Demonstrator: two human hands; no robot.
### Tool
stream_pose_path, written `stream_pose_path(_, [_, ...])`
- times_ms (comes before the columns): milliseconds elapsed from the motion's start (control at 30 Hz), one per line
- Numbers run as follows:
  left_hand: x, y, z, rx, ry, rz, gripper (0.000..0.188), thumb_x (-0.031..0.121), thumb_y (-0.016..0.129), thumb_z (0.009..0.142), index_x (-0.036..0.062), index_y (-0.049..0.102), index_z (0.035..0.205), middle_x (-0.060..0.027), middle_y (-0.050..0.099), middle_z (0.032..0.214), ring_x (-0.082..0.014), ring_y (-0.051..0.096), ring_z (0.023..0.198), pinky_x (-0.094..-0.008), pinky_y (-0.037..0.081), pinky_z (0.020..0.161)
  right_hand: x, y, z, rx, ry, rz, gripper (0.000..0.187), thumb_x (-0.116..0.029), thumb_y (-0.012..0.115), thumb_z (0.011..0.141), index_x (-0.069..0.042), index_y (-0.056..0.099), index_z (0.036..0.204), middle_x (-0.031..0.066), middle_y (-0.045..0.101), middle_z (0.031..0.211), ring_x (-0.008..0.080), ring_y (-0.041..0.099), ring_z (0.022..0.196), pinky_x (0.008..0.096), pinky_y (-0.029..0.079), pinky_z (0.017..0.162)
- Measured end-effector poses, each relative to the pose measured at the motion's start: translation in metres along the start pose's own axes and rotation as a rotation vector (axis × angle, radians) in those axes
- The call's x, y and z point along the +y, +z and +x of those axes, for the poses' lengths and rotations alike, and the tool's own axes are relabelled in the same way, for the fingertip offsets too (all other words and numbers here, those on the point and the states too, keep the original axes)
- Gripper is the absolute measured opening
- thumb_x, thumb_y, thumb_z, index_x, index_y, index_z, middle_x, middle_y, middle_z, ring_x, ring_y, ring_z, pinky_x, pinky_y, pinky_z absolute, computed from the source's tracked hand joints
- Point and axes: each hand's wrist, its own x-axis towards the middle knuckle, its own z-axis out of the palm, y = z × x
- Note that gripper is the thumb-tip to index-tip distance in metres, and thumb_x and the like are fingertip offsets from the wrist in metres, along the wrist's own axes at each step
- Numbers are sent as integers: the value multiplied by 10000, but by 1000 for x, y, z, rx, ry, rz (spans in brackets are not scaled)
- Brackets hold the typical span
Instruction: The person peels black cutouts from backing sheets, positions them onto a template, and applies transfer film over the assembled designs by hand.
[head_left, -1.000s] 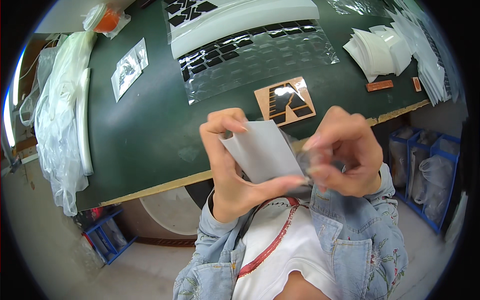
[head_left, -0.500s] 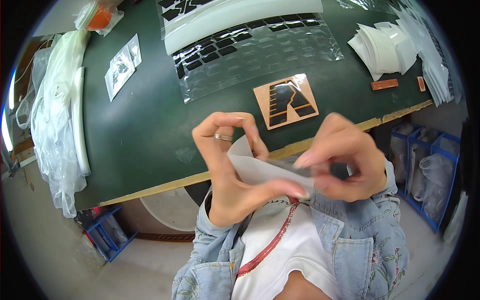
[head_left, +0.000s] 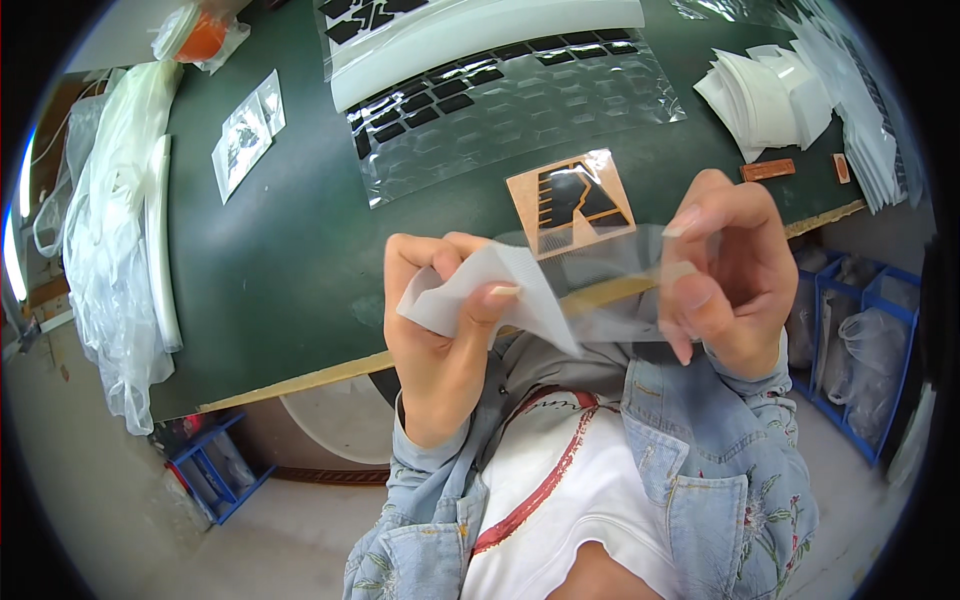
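Note:
My left hand (head_left: pixel 435 345) is closed on a white sheet of backing paper (head_left: pixel 535 300), pinched between thumb and fingers and curling over them. A thin transparent film (head_left: pixel 615 285) stretches from the paper's right side to my right hand (head_left: pixel 740 270). That hand has the film's far edge between thumb and forefinger, the other fingers curled. Paper and film hang over the table's front edge, partly joined; motion blurs the film. Just beyond them, a tan square board (head_left: pixel 525 203) with black cut pieces (head_left: pixel 568 190) lies on the table, its near edge seen through the film.
A clear sheet (head_left: pixel 530 130) with black patches lies under a white roll (head_left: pixel 490 50) on the green table (head_left: pixel 300 230). Stacked white papers (head_left: pixel 760 105) and a reddish-brown block (head_left: pixel 768 170) are at right. Small silver packets (head_left: pixel 245 135) and plastic bags (head_left: pixel 115 230) are at left.
My hands have moved apart, the right one up and to the right. Between them the transparent film has opened out from the white paper, which now bends over my left fingers.

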Motion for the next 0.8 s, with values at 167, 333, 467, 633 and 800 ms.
stream_pose_path(167, [-7,1,-2,129,106,190,463,291,624,1004,4,417,1303,-43,538,816,-67,469,640,-231,364,550,6,5,-2,-109,-3,15,290,-56,631,929,51,480,1152,99,448,928,54,484,498,199,448,368])
stream_pose_path(333, [-12,-7,-1,-65,192,63,431,200,645,946,-6,444,1266,-52,467,1001,-105,421,862,-243,310,765,3,7,-4,-175,-6,56,378,109,634,891,41,518,1244,58,496,968,53,568,704,199,503,562])
stream_pose_path(467, [-1,-2,-1,-32,135,285,440,67,678,896,-11,463,1271,-98,506,1123,-147,489,1023,-265,385,925,2,3,-3,-101,9,-49,375,96,633,898,26,525,1250,29,503,939,34,535,713,187,468,598])
stream_pose_path(633, [0,0,10,77,82,276,525,-5,728,865,30,477,1324,-43,545,967,-81,551,847,-209,452,746,12,-8,6,126,31,-438,286,29,604,928,-18,570,1208,-42,497,775,-5,444,671,164,378,569])
stream_pose_path(800, [-2,-1,27,118,222,452,622,-61,754,823,41,481,1373,-64,546,1050,-107,624,876,-211,548,701,19,-12,15,126,58,-658,299,-1,659,893,-58,613,1183,-57,498,760,19,397,618,192,293,531])
